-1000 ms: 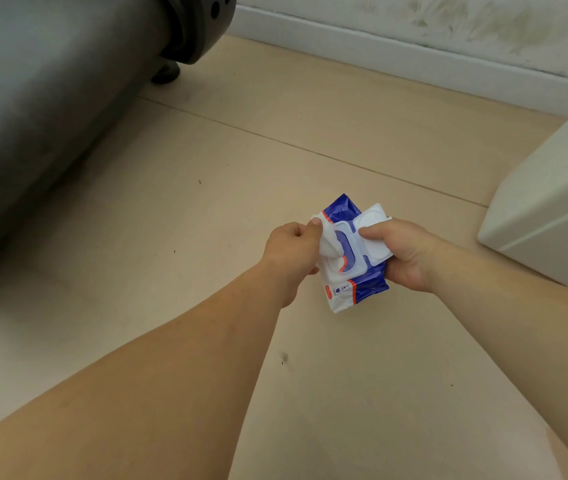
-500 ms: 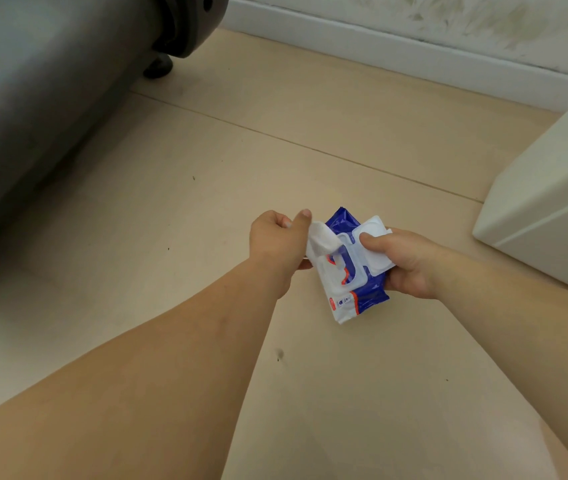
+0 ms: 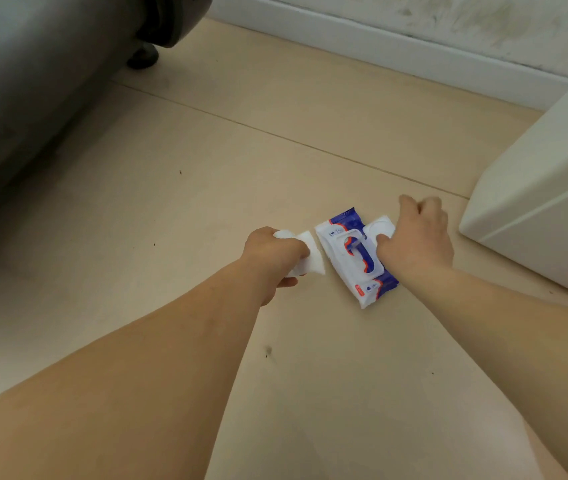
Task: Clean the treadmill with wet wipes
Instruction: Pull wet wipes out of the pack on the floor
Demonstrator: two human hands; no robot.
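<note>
A: Surroundings?
B: Beige floor [image 3: 206,202] with a thin seam line across it, a few dark specks, and one bigger dark spot [image 3: 268,350] between the forearms. White skirting board [image 3: 379,46] along the far edge, stained wall [image 3: 483,19] above it. White cabinet [image 3: 545,202] at right, its corner near the right hand.
A: Treadmill?
B: Treadmill [image 3: 33,81] is top left, grey, blurred, well apart from both hands. It has a dark rounded end with a small black foot [image 3: 142,58] on the floor under it. A stretch of floor lies between it and the left hand.
A: Wipes?
B: Pack [image 3: 348,251] is blue and white and sits between the two hands, its long axis running away and to the left. Flip lid [image 3: 381,227] stands open toward the right.
A: Right hand?
B: Right hand [image 3: 417,237] is at the pack's right edge, fingers curled, thumb on the open lid, holding the pack there. That edge is hidden behind the hand. Can't tell whether the pack rests on the floor or hangs just above it.
A: Left?
B: Left hand [image 3: 272,258] is closed round a white wipe [image 3: 312,252]. The folded sheet sticks out on both sides of the fist. Its right end is just beside the pack's left edge; touching or not, can't tell. The wipe is left of the opening, outside the pack.
A: Wipe to treadmill?
B: Well apart. The treadmill is up and left of it.
</note>
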